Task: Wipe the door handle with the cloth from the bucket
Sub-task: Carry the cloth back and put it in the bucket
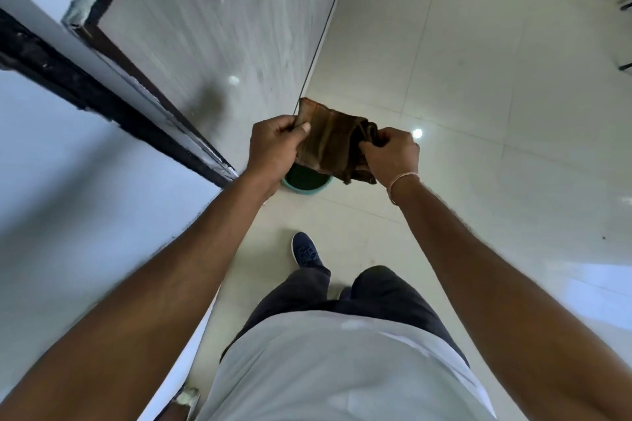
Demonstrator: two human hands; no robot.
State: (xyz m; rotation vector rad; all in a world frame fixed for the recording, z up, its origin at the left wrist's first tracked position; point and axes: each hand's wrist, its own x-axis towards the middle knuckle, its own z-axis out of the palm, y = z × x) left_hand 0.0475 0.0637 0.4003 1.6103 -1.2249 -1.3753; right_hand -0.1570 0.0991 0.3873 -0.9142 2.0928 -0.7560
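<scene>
Both hands were out in front of me at chest height, each clenched on an end of the cloth (333, 143): my left hand (273, 147) pinched one corner flat under the thumb, my right hand (390, 154) bunched the other end, so I judged I was spreading or folding it into a pad before wiping. Going down in size, the door (212, 20) stood to my left, its dark edge (102, 92) running toward me; I could not see a handle on it from this view. Below the cloth sat the bucket (306, 183) on the floor (478, 113), close enough to catch drips. Smallest, a thread band (403, 178) circled my right wrist. I could read no brand or writing anywhere.
</scene>
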